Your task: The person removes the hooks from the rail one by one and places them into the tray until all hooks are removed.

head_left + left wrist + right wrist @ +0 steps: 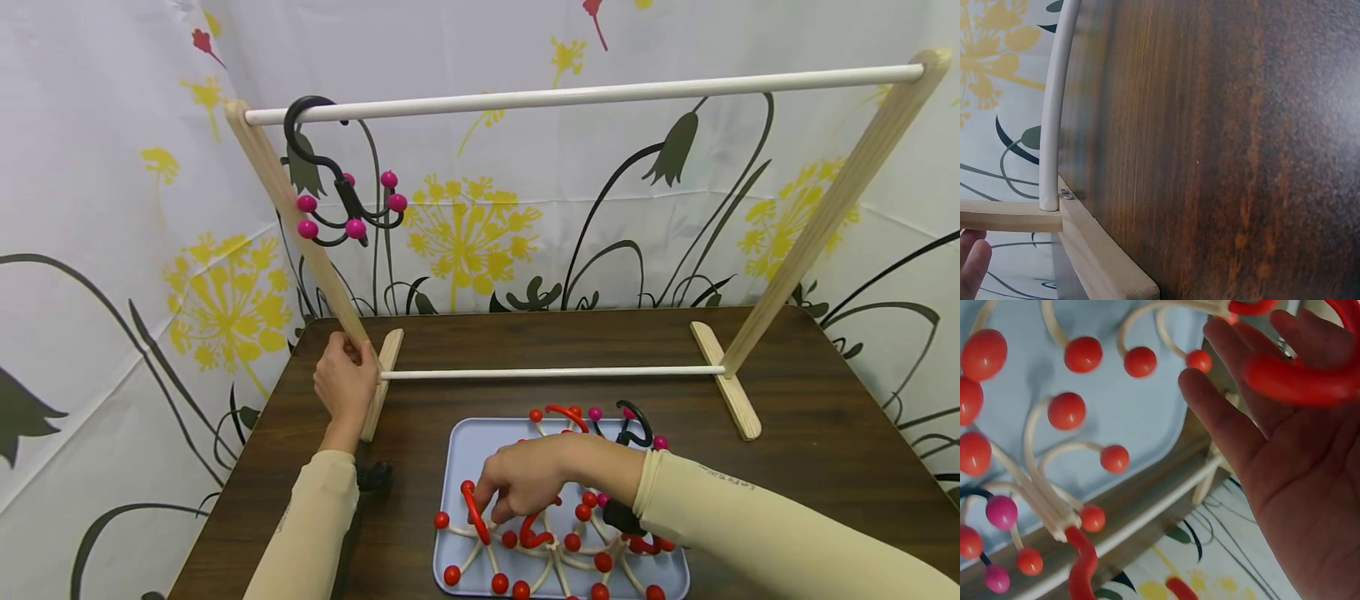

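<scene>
My left hand (347, 377) grips the lower part of the rack's left wooden post (315, 258); its fingertips (974, 265) show beside the wood in the left wrist view. Over the tray, my right hand (525, 479) reaches down with loosely extended fingers next to a red hook (476, 512). This hook tops a hanger with cream arms and red ball tips. In the right wrist view the red hook (1300, 381) crosses in front of the palm, and the fingers do not curl round it. Several similar hangers lie on the blue-grey tray (468, 442), partly hidden by my right forearm.
A black hook hanger (348, 200) with pink balls hangs from the left end of the white top bar (585, 98). The right post (825, 221) stands on a wooden foot (738, 408). Another black hook (636, 425) lies on the tray. Floral cloth hangs behind the dark table (832, 467).
</scene>
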`<state>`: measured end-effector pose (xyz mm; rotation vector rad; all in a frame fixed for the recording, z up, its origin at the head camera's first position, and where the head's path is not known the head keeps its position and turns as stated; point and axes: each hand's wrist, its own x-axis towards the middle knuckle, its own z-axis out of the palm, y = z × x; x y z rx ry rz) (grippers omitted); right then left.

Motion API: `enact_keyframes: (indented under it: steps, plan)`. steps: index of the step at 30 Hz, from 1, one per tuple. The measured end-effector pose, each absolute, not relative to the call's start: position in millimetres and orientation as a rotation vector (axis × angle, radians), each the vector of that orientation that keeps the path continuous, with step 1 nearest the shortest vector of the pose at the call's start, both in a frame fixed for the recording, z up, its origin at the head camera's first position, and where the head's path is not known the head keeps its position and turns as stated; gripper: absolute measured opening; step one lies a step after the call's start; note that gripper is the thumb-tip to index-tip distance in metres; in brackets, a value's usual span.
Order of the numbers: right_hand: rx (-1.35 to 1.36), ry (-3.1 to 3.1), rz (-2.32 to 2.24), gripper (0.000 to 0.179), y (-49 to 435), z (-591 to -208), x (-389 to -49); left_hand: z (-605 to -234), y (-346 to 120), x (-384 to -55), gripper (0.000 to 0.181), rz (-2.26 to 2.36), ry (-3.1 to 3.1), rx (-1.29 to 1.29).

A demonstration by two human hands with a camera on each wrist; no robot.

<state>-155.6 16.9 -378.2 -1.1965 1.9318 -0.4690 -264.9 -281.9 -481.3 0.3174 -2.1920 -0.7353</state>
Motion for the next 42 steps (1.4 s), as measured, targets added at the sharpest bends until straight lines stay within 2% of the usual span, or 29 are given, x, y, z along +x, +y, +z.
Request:
enact_keyframes:
  steps: [5,15,27,36,42]
  plan:
    - [-1.208,1.940,-0.516,0.025,25,-363,-164,-479,-282,-264,0.017,-0.738,-2.194,0.316]
    - [-1.215,2.023,-0.659,0.021,34,-328,-178,-477,-280,-261,0.016,-0.761,-2.203,0.326]
    - [-1.358,2.340,-0.977,0.016,24,-286,-202,-478,-280,-262,0.016,-0.759,-2.200,0.319]
    - [-1.203,2.529,-1.379,0.026,-6,-265,-215,-478,-280,-262,0.016,-0.759,-2.204,0.325]
    - [-1.170,2.579,-1.491,0.045,-35,-259,-223,-478,-280,-262,0.017,-0.758,-2.205,0.326]
